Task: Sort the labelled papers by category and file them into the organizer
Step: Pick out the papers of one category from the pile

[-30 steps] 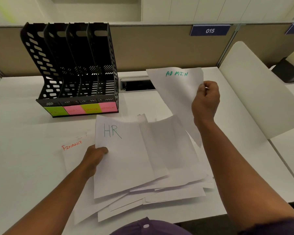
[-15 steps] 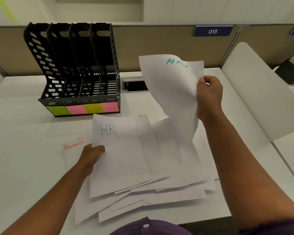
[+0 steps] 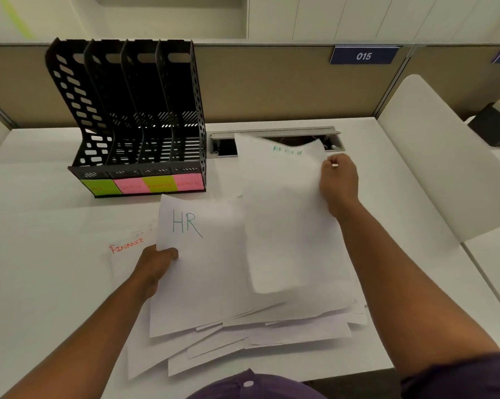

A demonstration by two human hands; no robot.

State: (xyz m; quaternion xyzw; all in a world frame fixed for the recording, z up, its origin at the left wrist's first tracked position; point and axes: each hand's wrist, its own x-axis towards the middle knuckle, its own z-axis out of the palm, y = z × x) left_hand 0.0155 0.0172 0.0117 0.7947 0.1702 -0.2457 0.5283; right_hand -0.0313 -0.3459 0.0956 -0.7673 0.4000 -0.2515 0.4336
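**Sheet lowered toward the far edge of the counter**

Paper in the right hand now hangs much lower than half a second ago: the sheet with the blurred green heading, read as ADMIN in the earlier frames, has dropped from up in the air to lie over the far right part of the loose paper pile, its top edge reaching the grey cable slot at the back of the counter. The right hand pinches its right edge, fingers curled. That looks like sorting into stacks, not filing yet.

The left hand has hardly shifted; it grips the left edge of the HR sheet, thumb on top, at the pile's left side. A FINANCE sheet lies flat just left of it, partly under the pile.

The black four-slot organizer stands at the far left of the counter, slots apparently without papers, with green and pink sticky labels along its base. Nothing blocks its mouth. A blue 015 sign hangs on the partition; a white divider panel borders the right edge.
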